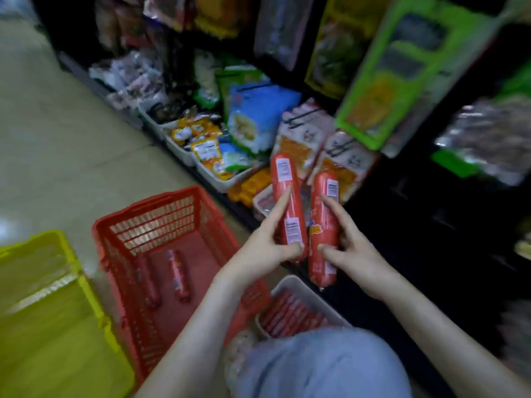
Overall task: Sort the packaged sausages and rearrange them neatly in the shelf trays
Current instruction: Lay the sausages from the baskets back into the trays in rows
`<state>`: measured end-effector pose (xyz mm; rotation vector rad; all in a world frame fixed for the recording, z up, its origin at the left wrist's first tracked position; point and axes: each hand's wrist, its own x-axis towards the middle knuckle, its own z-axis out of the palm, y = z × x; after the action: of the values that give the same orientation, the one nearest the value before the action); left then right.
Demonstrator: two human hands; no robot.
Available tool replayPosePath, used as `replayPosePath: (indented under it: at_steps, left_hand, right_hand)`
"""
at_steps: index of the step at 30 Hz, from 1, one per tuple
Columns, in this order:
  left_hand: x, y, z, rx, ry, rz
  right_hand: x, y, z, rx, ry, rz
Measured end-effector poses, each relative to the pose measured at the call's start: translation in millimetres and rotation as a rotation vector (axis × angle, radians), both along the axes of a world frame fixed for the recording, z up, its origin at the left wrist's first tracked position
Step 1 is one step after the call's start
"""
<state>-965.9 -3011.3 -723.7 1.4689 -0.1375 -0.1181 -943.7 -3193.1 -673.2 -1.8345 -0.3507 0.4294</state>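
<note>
Red sausage packs (290, 313) fill a white tray (327, 307) beneath the wrists. Down-left of the left hand (265, 249), a red basket (161, 201) holds two loose sausages (179, 277). That hand grips one upright sausage (287, 196). The right hand (355, 254) grips a second sausage (323, 234) alongside. Beyond the fingertips, a shelf tray (221, 182) holds mixed packets (207, 150).
</note>
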Motion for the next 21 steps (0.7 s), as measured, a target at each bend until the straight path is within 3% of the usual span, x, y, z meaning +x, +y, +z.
replayPosePath:
  at_steps: [6, 11, 17, 21]
  left_hand:
    - [-24.4, -181.5, 60.7, 0.041, -0.109, -0.464]
    - [-73.3, -325.5, 55.0, 0.164, -0.131, -0.872]
    - [-138.3, -459.9, -22.3, 0.407, -0.047, -1.255]
    - [-174.6, -537.8, -95.3, 0.623, -0.015, -1.348]
  right_hand:
    - [-103.5, -188.0, 56.3, -0.054, -0.120, -0.400]
    - [-217.5, -308.4, 38.8, -0.021, -0.045, -0.797]
    - [-339.0, -400.5, -79.6, 0.105, 0.233, -1.296]
    - [-383.7, -459.1, -199.4, 0.079, 0.423, -1.587]
